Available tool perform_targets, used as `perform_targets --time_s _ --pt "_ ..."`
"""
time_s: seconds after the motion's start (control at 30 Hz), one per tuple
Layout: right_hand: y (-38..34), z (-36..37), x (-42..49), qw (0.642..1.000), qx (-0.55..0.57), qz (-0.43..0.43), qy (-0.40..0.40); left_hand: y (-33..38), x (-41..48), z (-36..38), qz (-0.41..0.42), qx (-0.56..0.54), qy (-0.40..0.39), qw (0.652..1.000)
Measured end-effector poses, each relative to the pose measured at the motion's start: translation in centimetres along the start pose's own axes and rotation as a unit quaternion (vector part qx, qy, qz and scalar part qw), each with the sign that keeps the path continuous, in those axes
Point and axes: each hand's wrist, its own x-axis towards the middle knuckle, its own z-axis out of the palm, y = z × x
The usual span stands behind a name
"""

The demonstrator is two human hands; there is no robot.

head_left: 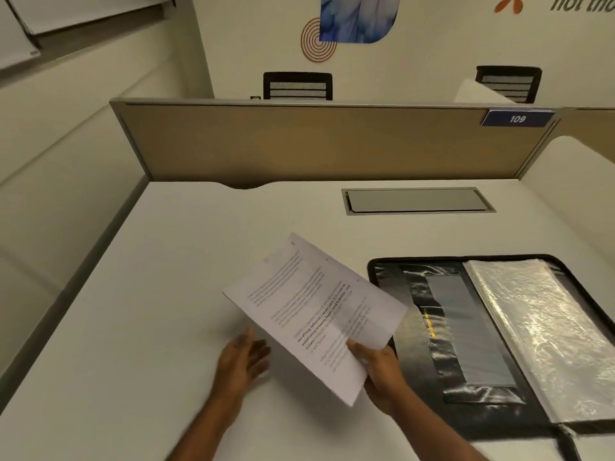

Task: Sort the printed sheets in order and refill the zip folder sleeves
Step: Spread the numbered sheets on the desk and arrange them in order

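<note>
Inspector: Location of printed sheets [316,314]?

Clerk: Held off the desk [159,294], tilted, over its middle toward the front edge. Fanned slightly; more than one leaf, count unclear. Printed side up, text too blurred to read.

Inspector: Right hand [382,371]?

Clerk: Grips the sheets at their near right corner, thumb on top, fingers underneath.

Inspector: Left hand [241,361]?

Clerk: Open, fingers straight, holding nothing. Low near the front edge, just beside the sheets' near left edge. Contact with paper or desk: cannot tell, blurred.

Inspector: Zip folder [412,314]?

Clerk: Lies flat and open by the right edge, reaching down to the front right corner. Black lining with a grey pocket on the left half; clear sleeves [539,321] stacked on the right half. Overlapped in view at its left edge by the sheets' far right corner.

Inspector: Remainder?

Clerk: Grey hatch [416,201] set into the desk near the back edge. Tan partition [299,144] along the back edge, with plate [517,119] marked 109 at its right end.
</note>
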Motion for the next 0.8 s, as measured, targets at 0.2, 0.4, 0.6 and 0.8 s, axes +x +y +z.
perform_targets --time_s 0.2,0.4,0.6,0.8 --pt "3.3 3.0 -1.8 1.0 0.025 -0.001 0.007 -2.1 -3.4 4.2 0.025 -0.059 -0.059 0.996" --pt "4.3 4.2 -3.1 0.999 0.001 0.035 -0.007 -2.9 -2.0 1.8 0.098 0.077 0.02 0.992" --pt "3.9 2.9 -2.5 0.996 0.037 0.071 0.04 -2.4 -1.4 -1.7 0.124 0.105 0.022 0.986" --pt "3.1 2.4 -1.8 0.974 -0.22 0.01 0.054 -1.8 0.5 -7.4 0.075 0.128 -0.035 0.988"
